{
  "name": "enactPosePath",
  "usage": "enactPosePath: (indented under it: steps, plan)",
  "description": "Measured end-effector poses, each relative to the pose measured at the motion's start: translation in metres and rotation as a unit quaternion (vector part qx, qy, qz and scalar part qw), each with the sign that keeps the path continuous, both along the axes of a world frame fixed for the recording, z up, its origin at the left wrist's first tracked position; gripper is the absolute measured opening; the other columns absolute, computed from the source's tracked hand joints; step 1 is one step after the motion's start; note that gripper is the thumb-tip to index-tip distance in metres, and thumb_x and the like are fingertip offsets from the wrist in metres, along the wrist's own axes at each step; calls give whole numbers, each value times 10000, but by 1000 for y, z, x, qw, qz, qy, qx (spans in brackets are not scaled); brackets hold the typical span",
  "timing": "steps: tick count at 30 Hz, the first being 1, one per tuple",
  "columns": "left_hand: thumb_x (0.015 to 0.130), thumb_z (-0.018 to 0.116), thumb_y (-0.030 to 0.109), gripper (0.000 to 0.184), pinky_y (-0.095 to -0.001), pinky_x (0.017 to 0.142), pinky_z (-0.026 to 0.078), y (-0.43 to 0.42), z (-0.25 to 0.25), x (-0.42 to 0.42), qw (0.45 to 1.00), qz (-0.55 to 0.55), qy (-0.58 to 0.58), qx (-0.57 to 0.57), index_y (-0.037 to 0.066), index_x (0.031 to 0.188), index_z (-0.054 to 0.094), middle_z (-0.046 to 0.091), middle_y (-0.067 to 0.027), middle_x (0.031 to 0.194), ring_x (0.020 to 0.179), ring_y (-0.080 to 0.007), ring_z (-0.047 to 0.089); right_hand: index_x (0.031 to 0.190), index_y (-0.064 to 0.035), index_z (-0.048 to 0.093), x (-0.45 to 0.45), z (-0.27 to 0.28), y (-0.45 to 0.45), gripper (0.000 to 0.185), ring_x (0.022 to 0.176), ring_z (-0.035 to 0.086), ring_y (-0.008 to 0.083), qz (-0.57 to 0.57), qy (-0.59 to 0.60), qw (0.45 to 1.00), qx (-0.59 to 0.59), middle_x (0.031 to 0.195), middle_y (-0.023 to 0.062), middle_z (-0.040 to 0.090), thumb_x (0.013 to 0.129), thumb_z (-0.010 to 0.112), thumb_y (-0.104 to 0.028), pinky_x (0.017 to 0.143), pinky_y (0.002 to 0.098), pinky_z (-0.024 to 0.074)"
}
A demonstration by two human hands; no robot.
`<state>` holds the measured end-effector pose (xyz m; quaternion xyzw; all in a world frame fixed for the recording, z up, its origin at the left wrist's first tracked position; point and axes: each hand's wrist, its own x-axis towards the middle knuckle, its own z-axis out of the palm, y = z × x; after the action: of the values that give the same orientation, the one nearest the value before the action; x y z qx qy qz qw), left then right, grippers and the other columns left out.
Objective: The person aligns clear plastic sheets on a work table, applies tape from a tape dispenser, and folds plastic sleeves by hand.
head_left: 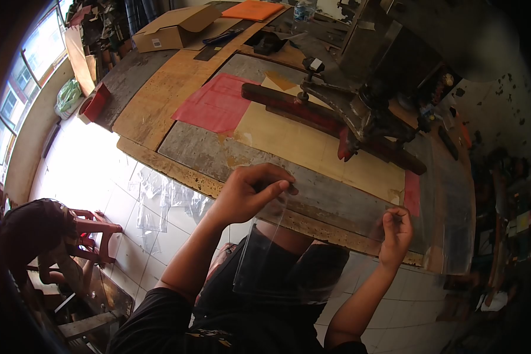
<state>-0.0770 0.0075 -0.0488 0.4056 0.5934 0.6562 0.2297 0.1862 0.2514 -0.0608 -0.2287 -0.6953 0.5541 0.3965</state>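
Observation:
A thin clear plastic sheet hangs in front of my lap, its outline faint, and I cannot tell if it is a single sheet or a bag. My left hand pinches its upper left corner between thumb and fingers, just over the table's front edge. On the other side, my right hand is curled closed at the sheet's upper right. Beyond both hands lies a grey work plate bearing a yellow sheet and a red sheet. Over these sheets stretches the long dark bar of a metal press.
An open cardboard box and an orange folder lie at the table's back. A tape roll stands at the left corner. Clear plastic pieces are on or near the tiled floor. Another person is by a red stool.

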Motion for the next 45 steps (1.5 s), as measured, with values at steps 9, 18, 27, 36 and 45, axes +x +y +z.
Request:
enactPosePath:
  steps: [9, 18, 27, 36, 45]
  plan:
    - [1021, 714, 161, 199, -263, 793, 570, 5, -2, 3, 998, 40, 45, -24, -1, 1124, 762, 814, -85, 989, 870, -117, 749, 1041, -22, 646, 1, -3, 5, 153, 862, 553, 64, -29, -1, 999, 19, 962, -13, 617, 1017, 742, -139, 796, 220, 444]
    - [978, 761, 130, 344, -255, 804, 542, 8, 1, 3, 986, 119, 74, -86, 47, 1299, 670, 783, -45, 953, 877, -75, 705, 1126, -10, 673, -3, 4, -2, 161, 885, 563, 60, -52, -17, 998, -21, 985, -14, 641, 1005, 739, -95, 815, 230, 453]
    - [971, 757, 155, 360, -287, 850, 524, 11, -3, 3, 985, 144, 34, -89, 85, 1314, 674, 772, -48, 886, 869, -107, 698, 1122, 3, 716, 5, 1, 5, 193, 954, 590, 84, -63, -33, 997, -29, 1045, 15, 685, 1032, 673, -162, 875, 239, 458]
    - [1017, 713, 94, 432, -185, 691, 433, 13, -5, 0, 990, 135, -19, -21, 21, 1419, 570, 713, 20, 891, 777, -15, 583, 1153, 8, 705, 4, -2, 6, 191, 1000, 565, 88, -66, 21, 996, -52, 1064, 13, 671, 1023, 658, -123, 911, 247, 430]
    - [1013, 719, 73, 409, -212, 804, 473, 9, -5, -1, 990, 112, -88, 9, 18, 1397, 590, 739, -13, 937, 873, -40, 618, 1094, -8, 717, -3, 4, 2, 127, 896, 592, 65, -90, -2, 995, -31, 955, -15, 662, 1007, 676, -91, 828, 235, 475]
